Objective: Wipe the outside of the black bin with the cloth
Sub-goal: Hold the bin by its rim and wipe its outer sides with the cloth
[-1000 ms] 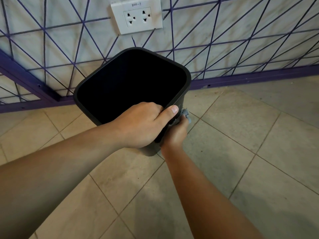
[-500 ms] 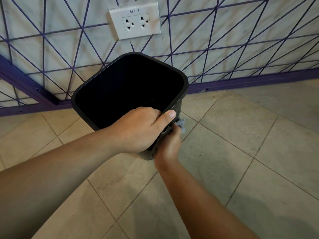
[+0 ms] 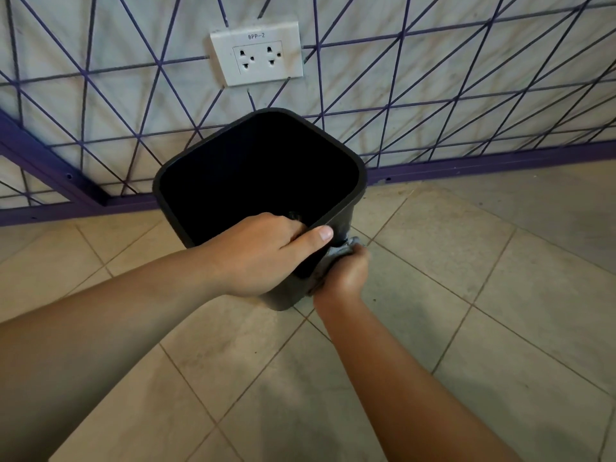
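While the left hand (image 3: 256,255) grips the near rim of the black bin (image 3: 233,161), which is tilted on the tiled floor (image 3: 466,295) beside the wall, the right hand (image 3: 346,275) clutches the grey cloth (image 3: 340,250) against the bin's outer side.

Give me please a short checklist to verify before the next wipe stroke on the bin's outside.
1. Left hand grips the near rim of the black bin, thumb outside, fingers inside: ok.
2. Right hand holds the cloth: ok.
3. Cloth pressed against the bin's outer wall: ok.
4. Bin steady on the tiled floor: cannot tell, base partly hidden.
5. Wall already wiped is clean: cannot tell, too dark.
6. Wall socket away from cloth: ok.
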### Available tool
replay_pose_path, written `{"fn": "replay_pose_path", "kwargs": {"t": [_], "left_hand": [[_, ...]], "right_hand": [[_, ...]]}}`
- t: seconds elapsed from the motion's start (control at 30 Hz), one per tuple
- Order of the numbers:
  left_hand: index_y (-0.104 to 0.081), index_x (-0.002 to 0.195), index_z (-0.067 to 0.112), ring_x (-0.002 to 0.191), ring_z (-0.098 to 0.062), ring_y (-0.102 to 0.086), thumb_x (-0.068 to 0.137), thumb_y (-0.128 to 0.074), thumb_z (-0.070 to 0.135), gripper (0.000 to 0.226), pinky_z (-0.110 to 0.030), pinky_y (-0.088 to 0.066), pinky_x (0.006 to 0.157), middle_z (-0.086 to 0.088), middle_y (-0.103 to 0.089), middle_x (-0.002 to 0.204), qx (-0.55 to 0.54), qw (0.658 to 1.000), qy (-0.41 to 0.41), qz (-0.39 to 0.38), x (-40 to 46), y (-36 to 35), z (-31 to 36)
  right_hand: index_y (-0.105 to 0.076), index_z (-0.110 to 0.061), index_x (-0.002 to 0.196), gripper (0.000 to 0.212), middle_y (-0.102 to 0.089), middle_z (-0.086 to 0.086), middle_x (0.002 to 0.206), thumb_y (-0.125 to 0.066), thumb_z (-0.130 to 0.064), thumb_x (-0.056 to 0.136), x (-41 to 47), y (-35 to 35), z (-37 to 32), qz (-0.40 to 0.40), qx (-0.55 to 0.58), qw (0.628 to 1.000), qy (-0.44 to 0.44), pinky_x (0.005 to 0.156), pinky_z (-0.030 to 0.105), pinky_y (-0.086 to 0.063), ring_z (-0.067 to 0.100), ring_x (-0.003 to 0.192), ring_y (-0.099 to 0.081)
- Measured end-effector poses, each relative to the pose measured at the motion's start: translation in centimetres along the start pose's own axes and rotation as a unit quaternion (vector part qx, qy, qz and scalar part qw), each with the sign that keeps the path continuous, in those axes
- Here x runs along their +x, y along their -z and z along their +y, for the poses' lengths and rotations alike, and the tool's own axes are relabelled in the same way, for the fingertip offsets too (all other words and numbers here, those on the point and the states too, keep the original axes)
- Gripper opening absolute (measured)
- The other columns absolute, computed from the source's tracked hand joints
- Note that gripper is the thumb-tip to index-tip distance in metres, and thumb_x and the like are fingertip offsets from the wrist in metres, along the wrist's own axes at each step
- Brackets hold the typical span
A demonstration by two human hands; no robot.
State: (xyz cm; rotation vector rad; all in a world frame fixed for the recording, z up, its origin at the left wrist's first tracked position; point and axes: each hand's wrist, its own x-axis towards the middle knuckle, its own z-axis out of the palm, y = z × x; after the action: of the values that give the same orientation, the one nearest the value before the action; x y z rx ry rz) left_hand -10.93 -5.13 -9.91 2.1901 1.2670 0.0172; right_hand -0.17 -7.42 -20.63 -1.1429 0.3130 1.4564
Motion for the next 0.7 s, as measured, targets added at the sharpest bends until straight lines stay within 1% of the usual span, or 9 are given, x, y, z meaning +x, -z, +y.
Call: {"fn": "replay_pose_path", "kwargs": {"t": [0.03, 0.1, 0.17, 0.23, 0.3, 0.4, 0.53, 0.63, 0.7], "left_hand": [[-0.064, 0.081, 0.015, 0.072, -0.015, -0.066, 0.091, -0.028, 0.074, 0.07, -0.04, -0.055, 0.07, 0.001, -0.066, 0.073, 0.003, 1.0, 0.003, -0.025, -0.3, 0.2, -0.1], [-0.064, 0.079, 0.023, 0.062, -0.005, -0.061, 0.084, -0.03, 0.078, 0.065, -0.031, -0.05, 0.064, 0.006, -0.062, 0.067, 0.016, 0.998, 0.005, -0.068, -0.9, 0.6, -0.4], [-0.058, 0.072, 0.02, 0.055, -0.012, -0.052, 0.082, -0.036, 0.08, 0.065, -0.036, -0.043, 0.061, 0.004, -0.051, 0.061, 0.029, 0.995, 0.006, -0.099, -1.3, 1.2, -0.4], [-0.059, 0.072, 0.017, 0.063, -0.025, -0.055, 0.081, -0.043, 0.081, 0.067, -0.043, -0.045, 0.066, -0.002, -0.052, 0.067, 0.04, 0.991, 0.015, -0.124, -1.4, 1.8, -0.4], [-0.063, 0.074, 0.015, 0.065, -0.023, -0.055, 0.074, -0.047, 0.071, 0.059, -0.042, -0.045, 0.067, -0.002, -0.055, 0.07, 0.061, 0.987, 0.02, -0.148, -1.5, 2.5, 0.2], [-0.064, 0.08, 0.027, 0.079, -0.015, -0.061, 0.08, -0.047, 0.072, 0.048, -0.034, -0.048, 0.074, 0.006, -0.062, 0.083, 0.027, 0.991, 0.028, -0.126, -1.4, 2.2, 1.6], [-0.069, 0.107, 0.024, 0.102, -0.017, -0.063, 0.093, -0.028, 0.071, 0.065, -0.04, -0.049, 0.097, 0.002, -0.069, 0.108, 0.01, 0.998, 0.026, -0.062, -0.7, -0.6, 3.4], [-0.073, 0.095, 0.014, 0.091, -0.016, -0.068, 0.097, -0.029, 0.064, 0.067, -0.044, -0.051, 0.092, -0.004, -0.074, 0.094, -0.005, 0.999, -0.002, -0.036, -0.2, -1.2, 3.2], [-0.073, 0.092, 0.015, 0.086, -0.014, -0.07, 0.098, -0.03, 0.065, 0.066, -0.044, -0.053, 0.089, -0.003, -0.074, 0.087, -0.028, 0.999, -0.002, -0.044, -0.1, -1.1, 2.9]], "right_hand": [[-0.068, -0.013, 0.128, 0.051, -0.073, 0.009, 0.11, -0.029, -0.045, 0.124, -0.5, 0.6, -0.1, 0.01, 0.02, 1.0, 0.005, 0.081, 0.037, -0.052, 0.022, 0.097, -0.066], [-0.064, -0.01, 0.139, 0.048, -0.07, 0.013, 0.127, -0.033, -0.044, 0.124, -1.6, 1.5, -0.2, 0.026, 0.059, 0.998, 0.013, 0.109, 0.044, -0.053, 0.027, 0.114, -0.067], [-0.065, -0.007, 0.138, 0.046, -0.068, 0.017, 0.128, -0.039, -0.041, 0.123, -1.9, 2.3, -0.4, 0.061, 0.063, 0.996, 0.021, 0.128, 0.047, -0.043, 0.029, 0.118, -0.067], [-0.066, -0.01, 0.103, 0.039, -0.064, 0.011, 0.095, -0.045, -0.036, 0.122, -2.5, 3.0, -0.6, 0.097, 0.007, 0.995, 0.021, 0.103, 0.04, -0.051, 0.02, 0.085, -0.062], [-0.054, -0.014, 0.078, 0.048, -0.054, 0.004, 0.064, -0.047, -0.034, 0.121, -2.9, 4.1, -0.7, 0.124, -0.013, 0.992, -0.002, 0.07, 0.034, -0.042, 0.014, 0.057, -0.054], [-0.051, -0.015, 0.075, 0.054, -0.05, -0.001, 0.048, -0.043, -0.042, 0.121, -3.6, 4.9, -0.4, 0.104, -0.023, 0.994, -0.004, 0.06, 0.032, -0.037, 0.013, 0.045, -0.049], [-0.069, -0.011, 0.124, 0.047, -0.069, 0.006, 0.097, -0.039, -0.047, 0.123, -4.2, 3.7, 0.6, 0.046, -0.014, 0.999, 0.02, 0.089, 0.032, -0.05, 0.018, 0.093, -0.065], [-0.074, -0.016, 0.132, 0.045, -0.078, 0.01, 0.122, -0.045, -0.048, 0.121, -5.0, 1.4, 0.9, 0.013, 0.017, 0.998, 0.06, 0.097, 0.034, -0.058, 0.021, 0.113, -0.073], [-0.064, -0.016, 0.158, 0.06, -0.068, 0.016, 0.158, -0.051, -0.055, 0.114, -5.6, -0.4, 1.1, 0.021, -0.014, 0.996, 0.084, 0.12, 0.05, -0.057, 0.031, 0.139, -0.07]]}}
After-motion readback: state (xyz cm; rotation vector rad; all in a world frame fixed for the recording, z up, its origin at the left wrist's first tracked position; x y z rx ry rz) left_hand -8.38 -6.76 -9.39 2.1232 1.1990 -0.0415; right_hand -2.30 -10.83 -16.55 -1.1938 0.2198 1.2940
